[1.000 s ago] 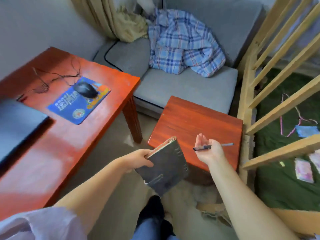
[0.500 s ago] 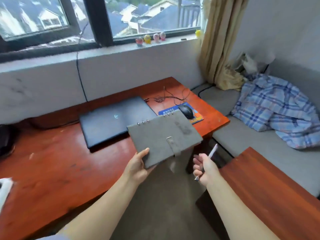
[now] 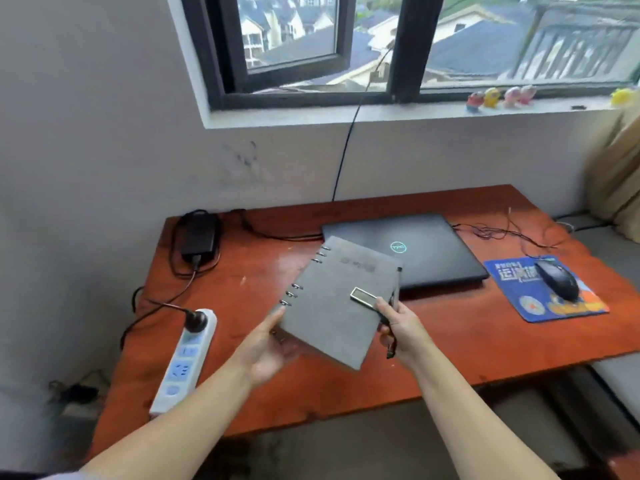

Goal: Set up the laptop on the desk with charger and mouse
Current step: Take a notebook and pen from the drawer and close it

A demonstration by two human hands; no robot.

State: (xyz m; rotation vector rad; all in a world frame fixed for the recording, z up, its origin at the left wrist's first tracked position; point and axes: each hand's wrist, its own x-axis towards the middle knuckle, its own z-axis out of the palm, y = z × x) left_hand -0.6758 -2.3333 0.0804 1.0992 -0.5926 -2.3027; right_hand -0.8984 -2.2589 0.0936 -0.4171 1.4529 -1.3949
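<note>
A closed black laptop [image 3: 415, 247] lies on the red-brown desk [image 3: 450, 334]. Its black charger brick [image 3: 198, 237] sits at the desk's back left, cabled toward the laptop and plugged into a white power strip [image 3: 185, 362] on the desk's left edge. A black mouse [image 3: 557, 280] rests on a blue mouse pad [image 3: 512, 299] at the right. I hold a grey ring-bound notebook [image 3: 332, 306] above the desk in front of the laptop. My left hand [image 3: 263, 351] supports its lower left corner. My right hand [image 3: 401, 330] grips its right edge together with a dark pen [image 3: 393, 327].
A window with small figurines [image 3: 498, 97] on the sill is behind the desk. A thin black cable [image 3: 346, 150] drops from the window to the desk. Tangled thin wires [image 3: 502, 233] lie behind the mouse pad. A grey sofa edge [image 3: 616, 375] and a curtain [image 3: 616, 181] are at the right.
My view has swung from the small side table to the desk. The notebook has come over the desk in front of the laptop, and my right hand with the pen has joined it.
</note>
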